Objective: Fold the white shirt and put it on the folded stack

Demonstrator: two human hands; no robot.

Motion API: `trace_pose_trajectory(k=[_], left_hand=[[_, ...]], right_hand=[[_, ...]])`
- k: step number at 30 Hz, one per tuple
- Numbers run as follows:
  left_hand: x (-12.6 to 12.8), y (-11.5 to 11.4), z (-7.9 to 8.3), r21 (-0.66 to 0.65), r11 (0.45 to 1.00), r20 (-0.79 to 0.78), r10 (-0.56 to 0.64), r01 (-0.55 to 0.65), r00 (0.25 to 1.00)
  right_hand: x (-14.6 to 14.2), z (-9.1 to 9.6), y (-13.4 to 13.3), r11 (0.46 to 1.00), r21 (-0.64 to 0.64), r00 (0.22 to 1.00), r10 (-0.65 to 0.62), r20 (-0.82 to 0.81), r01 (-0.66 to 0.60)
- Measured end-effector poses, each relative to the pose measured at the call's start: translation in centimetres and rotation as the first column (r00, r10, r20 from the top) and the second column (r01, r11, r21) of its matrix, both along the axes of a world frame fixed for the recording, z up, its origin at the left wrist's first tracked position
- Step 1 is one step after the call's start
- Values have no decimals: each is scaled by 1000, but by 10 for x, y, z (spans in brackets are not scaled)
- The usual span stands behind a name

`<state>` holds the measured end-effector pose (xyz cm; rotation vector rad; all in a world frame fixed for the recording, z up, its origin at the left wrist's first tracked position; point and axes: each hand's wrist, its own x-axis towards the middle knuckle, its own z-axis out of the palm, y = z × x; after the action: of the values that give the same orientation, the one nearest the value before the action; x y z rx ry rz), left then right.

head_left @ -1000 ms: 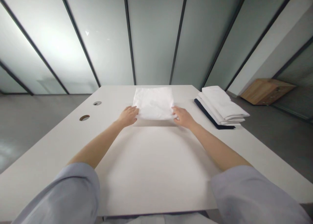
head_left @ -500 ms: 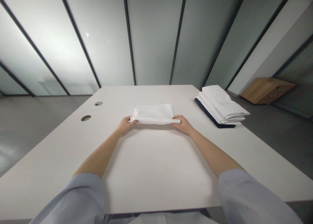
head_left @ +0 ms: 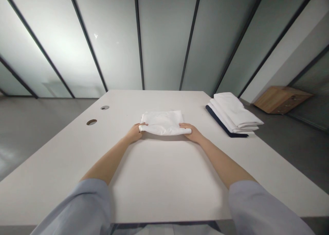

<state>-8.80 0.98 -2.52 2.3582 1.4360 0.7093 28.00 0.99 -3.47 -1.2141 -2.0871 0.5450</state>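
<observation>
A folded white cloth [head_left: 162,120] lies on the white table [head_left: 164,180], with its near edge thick and bulging toward me. My left hand [head_left: 135,132] grips the cloth's near left corner, thumb on top and fingers underneath. At the near right corner my right hand [head_left: 191,132] pinches the same edge in a similar way. Between the hands this edge sags slightly and looks lifted a little off the tabletop. The fingers under the cloth are partly hidden.
To the right stands a stack of folded white cloths [head_left: 233,111] with a dark navy folded cloth [head_left: 223,125] at the bottom. Two round holes pierce the table at the left, one with a grey cap [head_left: 105,107]. A wooden cabinet [head_left: 281,99] stands on the floor beyond.
The cloth's near edge has gone from a straight, flat strip to a bulging, sagging one. Both hands have turned slightly, still holding the corners. The view has shifted a little.
</observation>
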Motion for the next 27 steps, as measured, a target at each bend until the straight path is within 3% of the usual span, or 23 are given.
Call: trace_pose_trajectory(k=[4, 7, 11, 14, 17, 19, 21, 27], left_hand=[[4, 3, 1, -174, 961, 221, 251, -215, 942], [7, 5, 5, -208, 938, 253, 326, -278, 911], [15, 4, 10, -167, 863, 106, 497, -477, 862], [22, 1, 9, -8, 848, 44, 530, -530, 847], [22, -1, 5, 140, 883, -11, 454, -448, 891], [17, 1, 1, 146, 907, -50, 407, -396, 912], [8, 4, -3, 110, 909, -70, 411, -402, 909], [-13, 13, -7, 52, 858, 86, 507, -512, 858]], right_hand=[[-4, 5, -2, 979, -156, 976, -154, -153, 130], [-10, 8, -2, 966, -188, 964, -207, -166, 175], [-19, 9, 1, 891, -175, 908, -410, 91, 420], [-23, 8, 3, 845, 6, 820, -520, 238, 534], [-21, 4, 6, 911, 187, 866, -409, 288, 368], [-21, 4, 6, 959, 211, 907, -252, 338, 188], [-21, 6, 4, 981, 173, 910, -150, 385, 89], [-28, 32, -7, 983, 71, 817, -181, 548, 171]])
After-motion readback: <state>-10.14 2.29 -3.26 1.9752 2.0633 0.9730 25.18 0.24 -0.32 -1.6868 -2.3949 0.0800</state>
